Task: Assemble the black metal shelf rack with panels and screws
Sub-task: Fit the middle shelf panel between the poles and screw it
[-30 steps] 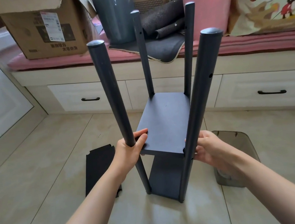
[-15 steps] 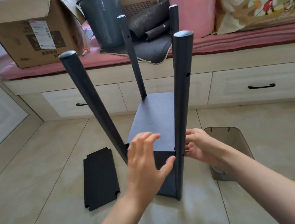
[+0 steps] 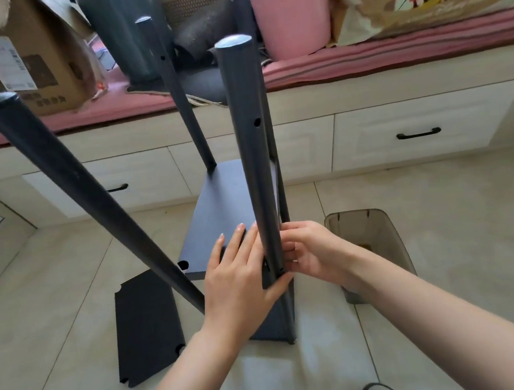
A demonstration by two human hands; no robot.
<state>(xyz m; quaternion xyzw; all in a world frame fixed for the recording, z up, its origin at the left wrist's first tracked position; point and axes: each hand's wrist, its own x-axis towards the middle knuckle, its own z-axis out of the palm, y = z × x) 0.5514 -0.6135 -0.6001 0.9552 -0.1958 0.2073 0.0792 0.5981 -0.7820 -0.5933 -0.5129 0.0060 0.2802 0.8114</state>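
The black shelf rack stands on the tiled floor with its four poles pointing up. Its upper panel [image 3: 224, 205] sits at mid height. My left hand [image 3: 239, 277] lies on the panel's near right corner with straight fingers, its thumb reaching under beside the near right pole [image 3: 252, 163]. My right hand [image 3: 310, 253] curls its fingers round that pole at panel height; anything pinched there is hidden. The near left pole [image 3: 82, 195] leans out to the left, away from the panel's empty corner notch [image 3: 183, 264]. A loose black panel [image 3: 147, 326] lies flat on the floor to the left.
A clear plastic bin [image 3: 373, 245] stands on the floor just right of the rack. Behind runs a bench with drawers [image 3: 415, 132], carrying a cardboard box [image 3: 10, 69], a grey bucket [image 3: 122, 33] and a pink bin [image 3: 289, 8].
My left hand let go of the near left pole and moved right onto the panel's corner beside the right pole. The left pole now leans further out to the left.
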